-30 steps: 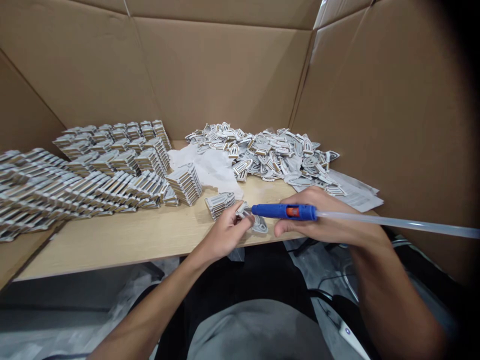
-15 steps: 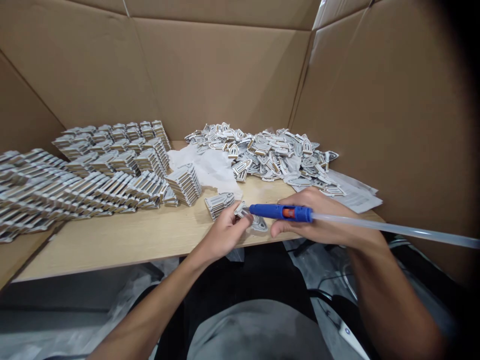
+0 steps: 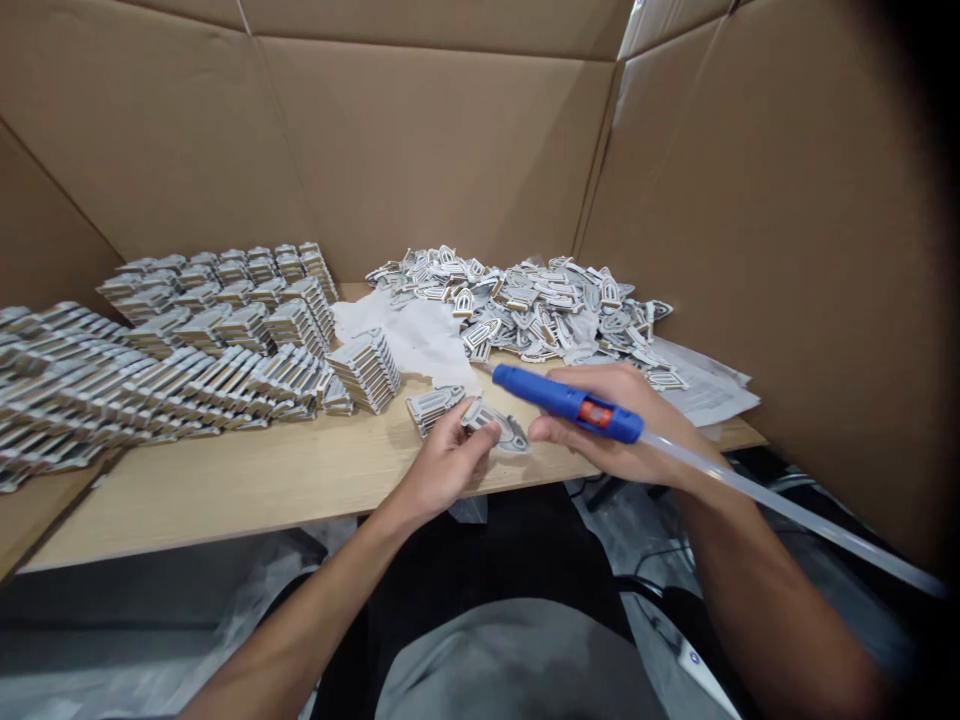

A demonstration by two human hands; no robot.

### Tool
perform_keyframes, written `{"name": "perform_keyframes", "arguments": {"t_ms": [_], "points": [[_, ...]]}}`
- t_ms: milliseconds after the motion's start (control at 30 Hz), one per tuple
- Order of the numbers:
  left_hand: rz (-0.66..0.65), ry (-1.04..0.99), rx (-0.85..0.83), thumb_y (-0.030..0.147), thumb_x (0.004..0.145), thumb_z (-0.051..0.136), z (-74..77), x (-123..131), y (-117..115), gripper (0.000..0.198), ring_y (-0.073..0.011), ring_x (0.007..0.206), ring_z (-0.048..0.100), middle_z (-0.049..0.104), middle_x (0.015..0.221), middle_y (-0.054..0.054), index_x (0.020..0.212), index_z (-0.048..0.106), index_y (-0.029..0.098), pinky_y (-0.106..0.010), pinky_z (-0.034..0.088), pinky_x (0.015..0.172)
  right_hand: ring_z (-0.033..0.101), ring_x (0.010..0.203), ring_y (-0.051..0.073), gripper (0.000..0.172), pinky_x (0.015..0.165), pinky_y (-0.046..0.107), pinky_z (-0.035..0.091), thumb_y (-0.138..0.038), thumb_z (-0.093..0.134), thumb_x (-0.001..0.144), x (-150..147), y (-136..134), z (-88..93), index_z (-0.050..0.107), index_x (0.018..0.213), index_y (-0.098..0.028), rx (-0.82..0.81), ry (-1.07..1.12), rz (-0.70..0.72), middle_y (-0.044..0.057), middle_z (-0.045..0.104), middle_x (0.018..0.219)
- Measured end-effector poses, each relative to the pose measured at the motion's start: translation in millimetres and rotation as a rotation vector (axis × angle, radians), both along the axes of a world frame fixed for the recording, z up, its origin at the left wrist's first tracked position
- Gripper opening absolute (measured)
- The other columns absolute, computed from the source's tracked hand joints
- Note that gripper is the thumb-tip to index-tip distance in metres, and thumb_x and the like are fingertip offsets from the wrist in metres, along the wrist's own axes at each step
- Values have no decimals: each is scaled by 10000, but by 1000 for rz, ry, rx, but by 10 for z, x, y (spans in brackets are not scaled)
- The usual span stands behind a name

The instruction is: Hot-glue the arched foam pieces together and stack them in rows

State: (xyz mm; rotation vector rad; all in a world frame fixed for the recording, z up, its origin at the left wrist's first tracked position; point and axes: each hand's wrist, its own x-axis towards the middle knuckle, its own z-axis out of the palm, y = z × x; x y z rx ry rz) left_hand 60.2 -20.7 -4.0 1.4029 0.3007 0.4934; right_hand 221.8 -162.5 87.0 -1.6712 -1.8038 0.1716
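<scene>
My left hand (image 3: 442,465) pinches a small white and grey arched window-shaped piece (image 3: 495,424) between thumb and fingers, just above the table's front edge. A short stack of like pieces (image 3: 435,408) stands right behind those fingers. My right hand (image 3: 622,425) is closed round a blue glue gun (image 3: 566,400) with an orange part showing in a slot. Its thin tip points left, above and apart from the held piece. A long translucent stick (image 3: 795,515) runs out of its back over my right forearm.
Rows of stacked pieces (image 3: 225,325) fill the table's left side, with a taller leaning stack (image 3: 366,372) nearest. A loose heap of pieces (image 3: 551,305) lies at the back on white paper (image 3: 409,335). Cardboard walls (image 3: 450,150) enclose the wooden table (image 3: 247,480).
The glue gun's tip has lifted away from the held piece and swung up, its rear end dropping. The piece now shows its flat face more; my left hand has barely moved.
</scene>
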Motion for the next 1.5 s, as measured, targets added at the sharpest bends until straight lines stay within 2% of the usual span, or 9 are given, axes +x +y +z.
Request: {"name": "perform_keyframes", "arguments": {"t_ms": [100, 300, 467, 700, 967, 1200, 1333, 1500], "points": [[4, -21, -6, 482, 912, 708, 14, 2, -16, 355, -46, 448, 289, 378, 585, 114, 926, 475, 214, -182, 213, 428, 453, 649, 141, 340, 612, 270, 360, -505, 685, 967, -26, -6, 26, 614, 837, -198, 46, 40, -74, -21, 523, 716], [4, -40, 37, 494, 949, 689, 79, -15, -50, 360, -57, 423, 469, 509, 603, 93, 899, 477, 207, -190, 363, 441, 590, 710, 163, 251, 650, 282, 445, -445, 702, 942, 63, 68, -62, 690, 972, -195, -157, 125, -15, 16, 694, 837], [11, -22, 29, 516, 948, 692, 84, -17, -51, 378, -62, 436, 527, 572, 640, 73, 919, 490, 198, -168, 337, 401, 537, 616, 143, 222, 577, 284, 427, -393, 757, 862, 94, 153, -102, 680, 827, -188, -241, 216, -40, -7, 643, 693], [39, -26, 32, 557, 936, 703, 49, -8, -46, 415, -53, 448, 517, 546, 618, 76, 891, 508, 192, -153, 360, 414, 523, 593, 123, 185, 553, 266, 436, -321, 761, 841, 91, 165, -124, 641, 803, -186, -217, 293, -3, -25, 610, 672], [51, 6, 63, 562, 948, 684, 117, -35, -55, 404, -50, 428, 460, 503, 547, 82, 892, 531, 192, -141, 345, 421, 512, 601, 127, 169, 556, 264, 431, -238, 749, 805, 129, 161, -155, 583, 784, -210, -188, 288, 74, -40, 591, 685], [72, 17, 82, 558, 1015, 576, 66, -16, -22, 397, -65, 419, 469, 552, 535, 51, 862, 548, 192, -145, 341, 411, 464, 609, 120, 136, 565, 257, 383, -216, 706, 803, 192, 168, -187, 574, 773, -211, -195, 313, 97, -48, 538, 681], [99, 21, 75, 555, 1001, 599, 44, -8, -8, 393, -78, 447, 512, 556, 570, 46, 851, 564, 193, -151, 356, 418, 449, 628, 126, 126, 573, 257, 377, -215, 693, 782, 191, 162, -176, 567, 775, -210, -218, 341, 89, -44, 517, 690], [97, -11, 47, 564, 992, 610, 21, -7, -7, 398, -80, 431, 471, 509, 553, 53, 848, 568, 196, -163, 326, 415, 457, 643, 129, 127, 589, 257, 385, -217, 699, 779, 243, 150, -198, 573, 790, -206, -237, 378, 111, -36, 513, 708]]}}
